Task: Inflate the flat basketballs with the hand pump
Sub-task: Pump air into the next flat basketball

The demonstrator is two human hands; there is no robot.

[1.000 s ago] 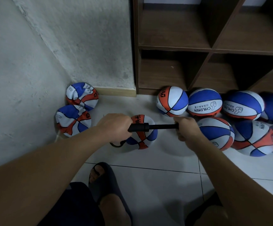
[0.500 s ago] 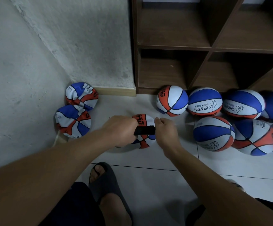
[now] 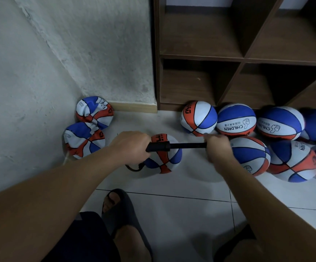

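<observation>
Over the tiled floor (image 3: 172, 205), your left hand (image 3: 129, 146) grips the pump (image 3: 159, 147) barrel; your right hand (image 3: 217, 148) clasps its extended handle.

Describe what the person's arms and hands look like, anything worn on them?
Both forearms are bare, with no sleeves in view. The left hand and right hand wear no gloves, and no watch, ring or wristband shows. The right hand is slightly blurred.

Sports storeroom, basketballs (image 3: 236, 120) on tiled floor (image 3: 172, 214), cubby shelving (image 3: 242, 59)
</observation>
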